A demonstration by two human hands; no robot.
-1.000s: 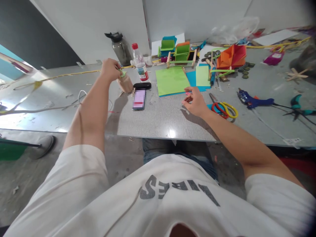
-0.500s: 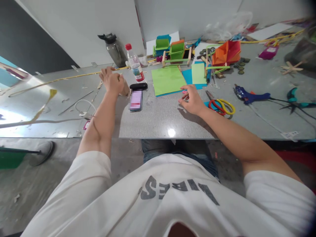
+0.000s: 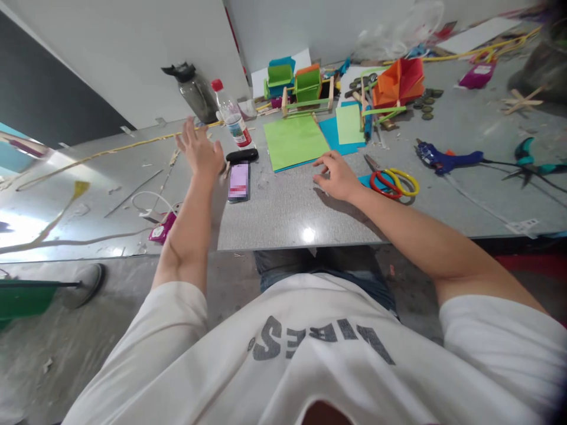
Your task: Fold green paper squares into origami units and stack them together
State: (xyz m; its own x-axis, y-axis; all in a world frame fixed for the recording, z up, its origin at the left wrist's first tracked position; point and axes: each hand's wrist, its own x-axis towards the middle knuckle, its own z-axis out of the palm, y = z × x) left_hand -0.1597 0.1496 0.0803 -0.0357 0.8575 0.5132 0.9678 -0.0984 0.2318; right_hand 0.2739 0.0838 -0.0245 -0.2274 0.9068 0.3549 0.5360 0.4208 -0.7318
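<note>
My left hand [image 3: 200,152] is open at the left, its fingers spread, just left of a black case [image 3: 242,155] and a phone [image 3: 239,180] lying face up. A small beige piece [image 3: 227,169] shows beside its wrist, mostly hidden; I cannot make out what it is. My right hand [image 3: 337,177] hovers low over the table with its fingers loosely bent and apart, holding nothing. Its fingertips are by the lower right corner of a stack of green paper [image 3: 295,141] on blue sheets. Red-and-yellow-handled scissors [image 3: 394,183] lie just right of this hand.
Behind the paper stand a plastic bottle [image 3: 234,121], a dark jug [image 3: 195,94] and paper-and-stick models [image 3: 308,88]. An orange folded-paper wheel [image 3: 398,85] is further right. A blue glue gun [image 3: 449,159] and pliers [image 3: 527,165] lie at the right; a purple box [image 3: 163,229] sits near the left front edge.
My left hand has opened out, its fingers rising and spreading. My right hand stays by the paper's corner with its fingers slightly shifted. The view has swung a little, so the tabletop things appear further left.
</note>
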